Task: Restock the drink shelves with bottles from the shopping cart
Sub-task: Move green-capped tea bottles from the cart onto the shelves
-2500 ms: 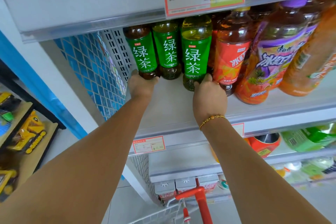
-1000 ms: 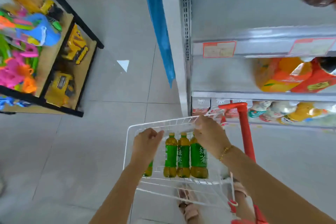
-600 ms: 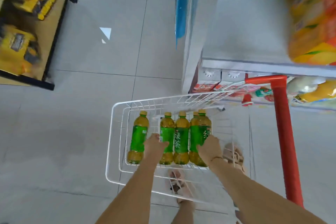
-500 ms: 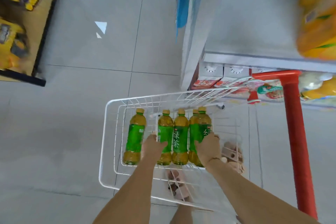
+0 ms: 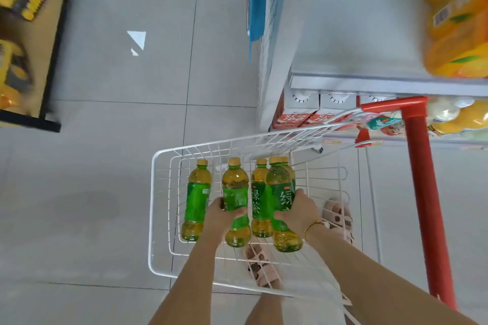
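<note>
**A:** What are the fingers doing?

**B:** The left hand has its fingers curled round the green label of the left bottle, thumb across the front. The right hand is clamped the same way on the right bottle. Each hand has one bottle, gripped mid-body.

**A:** And where are the bottles?

**B:** Inside the white wire shopping cart, caps pointing away from the person. Both held ones look slightly higher than their neighbours, but I can't tell whether they are clear of the wire. The leftmost bottle and the middle bottle lie loose. A fifth cap shows behind the right one.

**A:** How will they handle?

**B:** They're full of green tea, so I'd judge each one weighty for a single hand. The plastic should give a little under a squeeze and won't break. The glossy label may be slippery, so the labelled waist looks like the right place to hold, with a firm wrap.

**A:** What's around them?

**B:** The cart's red post stands to the right. The shelf is close ahead, with bare grey board beside the orange drink packs and cartons on the tier below. The floor is pale tile. A toy rack with yellow trucks stands well apart on the left.
</note>
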A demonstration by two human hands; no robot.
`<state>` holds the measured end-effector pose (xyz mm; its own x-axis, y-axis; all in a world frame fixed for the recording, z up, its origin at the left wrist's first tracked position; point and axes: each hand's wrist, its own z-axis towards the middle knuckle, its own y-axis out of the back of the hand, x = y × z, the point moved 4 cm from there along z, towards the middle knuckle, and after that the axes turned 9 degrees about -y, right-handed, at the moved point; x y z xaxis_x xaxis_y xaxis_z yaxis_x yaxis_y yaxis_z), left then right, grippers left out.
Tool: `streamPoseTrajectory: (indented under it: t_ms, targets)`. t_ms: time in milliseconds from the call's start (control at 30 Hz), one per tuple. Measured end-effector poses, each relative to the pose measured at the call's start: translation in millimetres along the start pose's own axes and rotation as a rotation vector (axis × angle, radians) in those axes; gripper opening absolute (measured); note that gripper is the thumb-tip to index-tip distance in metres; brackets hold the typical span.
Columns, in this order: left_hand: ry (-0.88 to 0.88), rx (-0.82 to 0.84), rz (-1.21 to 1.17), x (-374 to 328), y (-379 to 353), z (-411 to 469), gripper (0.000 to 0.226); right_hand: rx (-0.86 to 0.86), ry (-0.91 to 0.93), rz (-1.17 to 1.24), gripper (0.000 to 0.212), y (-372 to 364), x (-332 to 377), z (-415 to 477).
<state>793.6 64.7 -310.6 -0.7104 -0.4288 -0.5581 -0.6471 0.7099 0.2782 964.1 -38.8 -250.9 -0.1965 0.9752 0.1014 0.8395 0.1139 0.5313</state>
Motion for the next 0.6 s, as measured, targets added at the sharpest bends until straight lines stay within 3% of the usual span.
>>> streamPoseTrajectory:
  t_ms: [100, 267, 600]
  targets:
    - [-0.052, 0.218, -0.298, -38.6, 25.3, -51.4, 0.051, 0.041, 0.159, 0.048, 0.057, 36.6, 4.2, -48.7]
    - [-0.310, 0.461, -0.502, -137.3, 53.6, -133.7, 0.089, -0.030, 0.489, 0.132, 0.060, 122.3, 18.1, -149.7]
    - [-0.753, 0.157, -0.202, -334.2, 44.9, -253.8, 0.060, -0.213, 0.654, 0.440, 0.049, 274.6, 2.6, -254.7]
